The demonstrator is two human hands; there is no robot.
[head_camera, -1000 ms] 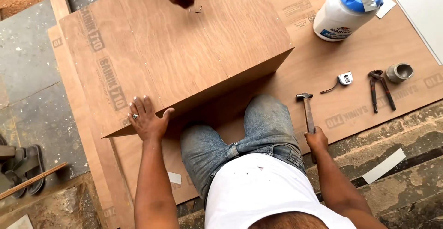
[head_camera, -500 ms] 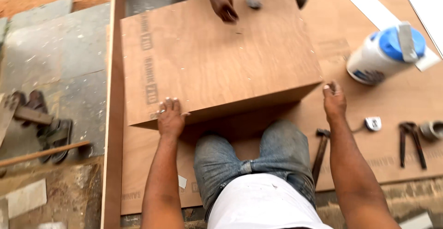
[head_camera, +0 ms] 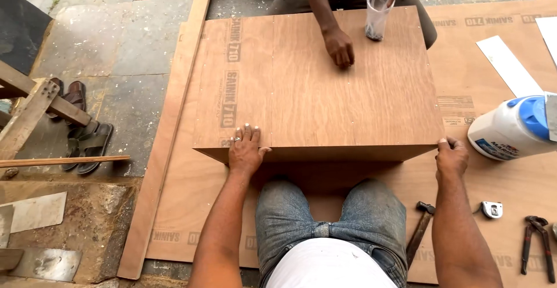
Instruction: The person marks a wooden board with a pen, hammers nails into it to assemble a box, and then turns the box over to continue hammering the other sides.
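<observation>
The left hand (head_camera: 245,151) lies spread flat on the plywood box (head_camera: 316,85); the right hand (head_camera: 451,157) curls its grip around the box's near right corner.

Plywood box (head_camera: 316,85) at frame centre, resting on plywood sheet (head_camera: 499,189). Left hand (head_camera: 245,150) flat on box's lower-left edge; right hand (head_camera: 451,156) at its lower-right corner. Co-worker's hand (head_camera: 339,46) on box top, upper centre, plastic cup (head_camera: 377,14) just right of it. Glue bottle (head_camera: 513,128) lying right of box. Hammer (head_camera: 420,230), tape measure (head_camera: 492,209), pincers (head_camera: 536,247) at lower right, on sheet. Sandals (head_camera: 84,128) at left, beside wooden frame (head_camera: 29,105).
</observation>
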